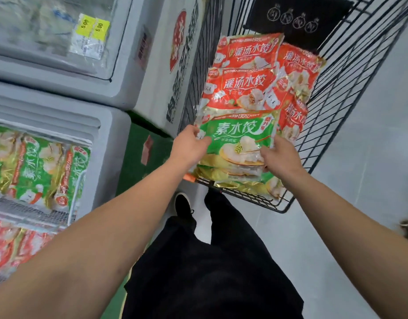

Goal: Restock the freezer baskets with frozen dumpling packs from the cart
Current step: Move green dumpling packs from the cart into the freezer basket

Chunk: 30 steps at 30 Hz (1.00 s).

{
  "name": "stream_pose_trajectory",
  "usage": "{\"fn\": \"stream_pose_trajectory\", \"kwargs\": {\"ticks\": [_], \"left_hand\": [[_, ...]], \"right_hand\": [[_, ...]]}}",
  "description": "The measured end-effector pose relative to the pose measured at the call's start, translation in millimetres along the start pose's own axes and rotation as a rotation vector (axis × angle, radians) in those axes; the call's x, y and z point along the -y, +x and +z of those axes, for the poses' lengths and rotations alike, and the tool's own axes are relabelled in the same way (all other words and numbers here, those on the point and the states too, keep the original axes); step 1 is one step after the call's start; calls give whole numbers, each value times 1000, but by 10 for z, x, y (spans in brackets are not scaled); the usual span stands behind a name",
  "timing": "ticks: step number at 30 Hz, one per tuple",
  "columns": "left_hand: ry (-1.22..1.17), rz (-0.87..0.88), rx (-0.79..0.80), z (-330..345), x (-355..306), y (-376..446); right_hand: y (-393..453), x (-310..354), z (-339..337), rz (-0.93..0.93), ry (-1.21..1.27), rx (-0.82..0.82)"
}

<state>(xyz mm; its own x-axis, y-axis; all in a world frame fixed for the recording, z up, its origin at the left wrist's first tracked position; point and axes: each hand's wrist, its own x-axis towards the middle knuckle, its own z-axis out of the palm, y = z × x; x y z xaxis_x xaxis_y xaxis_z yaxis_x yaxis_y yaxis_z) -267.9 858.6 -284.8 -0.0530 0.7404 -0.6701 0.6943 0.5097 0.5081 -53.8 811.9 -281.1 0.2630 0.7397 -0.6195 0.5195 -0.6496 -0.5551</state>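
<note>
Both hands [235,150] on crosswise green pack [238,138].

Even, bright indoor light; glare streaks the freezer lid [49,31] at upper left, motion blur softens the left edge, wide-angle distortion bends the borders.

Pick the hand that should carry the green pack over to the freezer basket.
Left, probably. The left hand grips the green pack on the edge facing the freezer basket, which sits on the person's left. The right hand grips the far edge.
</note>
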Motion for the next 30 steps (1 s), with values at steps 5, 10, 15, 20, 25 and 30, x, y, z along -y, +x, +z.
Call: {"fn": "stream_pose_trajectory", "kwargs": {"ticks": [5, 10, 15, 20, 25, 30], "left_hand": [[-44, -97, 81, 293, -134, 144], [-326, -215, 187, 475, -246, 326], [-329, -106, 218, 496, -428, 553], [-282, -83, 224, 517, -505, 713], [-261, -193, 395, 469, -528, 688], [-390, -221, 317, 434, -443, 577]], "right_hand": [[-64, -560, -516, 160, 67, -78], [84, -921, -687, 197, -62, -10], [205, -969, -666, 131, -134, -25], [204, -1004, -619, 85, -254, -34], [223, -980, -567, 165, -185, -66], [235, -826, -493, 290, 54, -107]]}}
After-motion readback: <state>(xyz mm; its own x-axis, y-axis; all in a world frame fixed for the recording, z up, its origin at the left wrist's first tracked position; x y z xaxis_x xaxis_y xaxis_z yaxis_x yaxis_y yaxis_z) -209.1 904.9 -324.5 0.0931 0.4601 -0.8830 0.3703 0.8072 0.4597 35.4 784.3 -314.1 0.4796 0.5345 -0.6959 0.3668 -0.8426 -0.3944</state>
